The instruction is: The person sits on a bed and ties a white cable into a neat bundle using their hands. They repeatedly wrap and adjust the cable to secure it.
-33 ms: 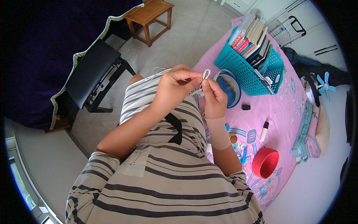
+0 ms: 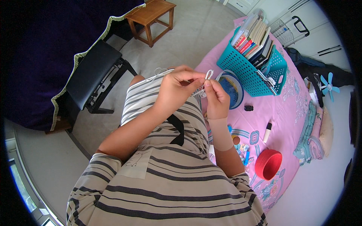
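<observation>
- White, thin, string-like cord (image 2: 209,73) sits at one o'clock from the view's centre, its top bent into a small upright loop.
- Left hand (image 2: 174,84) and right hand (image 2: 218,101) meet at it, each appearing to pinch the cord between thumb and forefinger.
- Step in hand, by my judgement: shaping or working that loop.
- Next move seems to call for steady pinches and light tension; slack could tangle.
- Blue-and-white round tub (image 2: 241,94) rests near, about three o'clock from the fingertips.
</observation>
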Available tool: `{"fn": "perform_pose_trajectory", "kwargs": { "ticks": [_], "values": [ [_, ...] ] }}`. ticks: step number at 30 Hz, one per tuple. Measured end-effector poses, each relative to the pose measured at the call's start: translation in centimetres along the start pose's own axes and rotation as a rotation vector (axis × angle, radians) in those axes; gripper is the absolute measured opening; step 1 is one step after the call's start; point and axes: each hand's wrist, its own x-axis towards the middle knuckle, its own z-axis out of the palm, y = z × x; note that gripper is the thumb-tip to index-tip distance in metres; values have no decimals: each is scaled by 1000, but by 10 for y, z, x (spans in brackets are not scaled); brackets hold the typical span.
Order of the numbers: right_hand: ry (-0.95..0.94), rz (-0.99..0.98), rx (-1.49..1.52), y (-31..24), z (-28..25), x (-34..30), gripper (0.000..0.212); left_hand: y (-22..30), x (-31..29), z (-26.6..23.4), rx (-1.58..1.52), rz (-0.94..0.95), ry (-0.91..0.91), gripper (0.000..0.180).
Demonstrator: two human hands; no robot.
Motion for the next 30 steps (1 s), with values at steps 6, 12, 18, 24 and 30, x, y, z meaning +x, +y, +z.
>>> {"fn": "perform_pose_trajectory", "kwargs": {
  "ticks": [6, 12, 18, 24, 30],
  "values": [
    [32, 73, 67, 10, 3, 1, 16, 5, 1, -2, 341, 230, 6, 27],
    [-221, 110, 287, -12, 4, 3, 26, -12, 16, -24, -365, -323, -414, 28],
    [-525, 358, 377, -17, -8, 5, 28, -10, 16, -32, -381, -246, -439, 16],
    [-631, 369, 322, -23, -14, 7, 30, -8, 14, -29, -453, -350, -370, 14],
    [-644, 329, 367, -26, -15, 18, 30, -13, 12, -21, -518, -378, -356, 30]
  ]
}}
